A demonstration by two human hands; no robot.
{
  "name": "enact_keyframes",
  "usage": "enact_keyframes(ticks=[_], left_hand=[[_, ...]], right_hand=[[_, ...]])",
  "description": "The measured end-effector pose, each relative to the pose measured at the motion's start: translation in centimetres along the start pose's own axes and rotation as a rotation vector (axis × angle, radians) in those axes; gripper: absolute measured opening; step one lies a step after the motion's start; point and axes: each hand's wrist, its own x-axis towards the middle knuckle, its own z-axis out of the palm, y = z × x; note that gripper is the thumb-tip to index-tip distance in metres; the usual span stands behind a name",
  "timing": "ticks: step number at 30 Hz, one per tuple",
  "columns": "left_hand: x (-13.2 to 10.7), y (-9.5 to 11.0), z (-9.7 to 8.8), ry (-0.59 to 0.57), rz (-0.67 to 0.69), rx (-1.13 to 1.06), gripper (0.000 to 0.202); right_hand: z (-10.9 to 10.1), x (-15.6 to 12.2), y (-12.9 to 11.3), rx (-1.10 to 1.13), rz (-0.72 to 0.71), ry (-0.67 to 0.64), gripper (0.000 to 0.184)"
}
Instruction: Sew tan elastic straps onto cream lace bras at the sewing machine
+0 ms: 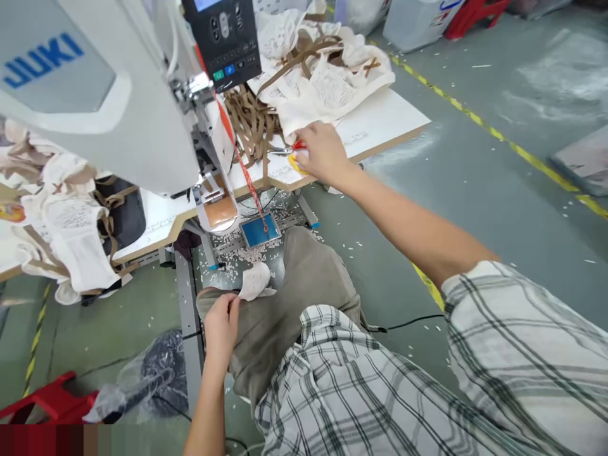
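Note:
Above my lap, my left hand [222, 326] pinches the edge of a small white lace fabric piece [255, 282], which hangs out past the fingertips over the trouser leg. Stretched forward to the table edge, my right hand [323, 152] is closed on a pair of scissors [297, 147] with red and yellow handles. The blades point left toward a heap of brown straps [249, 123]; the fingers partly hide the handles. Just behind that hand lies a pile of white lace garments [327, 82] with brown straps.
A JUKI sewing machine [95, 95] with a control panel [225, 38] fills the upper left. A red cord [242, 164] hangs beside its needle area. More white garments [71, 221] lie at left. Below are a blue pedal [260, 230], scattered scraps and a red stool [52, 399].

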Motion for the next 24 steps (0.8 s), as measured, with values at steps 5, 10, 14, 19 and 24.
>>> enact_keyframes(ticks=[5, 10, 14, 19, 24], left_hand=[[0.4, 0.5, 1.6, 0.019, -0.271, -0.317, 0.038], [0.2, 1.4, 3.3, 0.042, -0.395, -0.706, 0.036], [-0.6, 2.3, 4.3, 0.062, -0.356, -0.697, 0.031], [-1.1, 2.5, 5.4, 0.087, -0.359, -0.694, 0.032], [-1.3, 2.5, 6.3, 0.1, -0.32, -0.7, 0.031]], right_hand=[[2.4, -10.4, -8.7, 0.385, -0.093, -0.188, 0.019], [5.5, -19.9, -15.0, 0.654, -0.043, -0.348, 0.012], [6.3, -21.1, -16.6, 0.737, 0.131, -0.238, 0.011], [5.9, -20.8, -16.5, 0.661, 0.177, -0.243, 0.012], [5.7, -20.6, -16.1, 0.574, 0.119, -0.275, 0.015]])
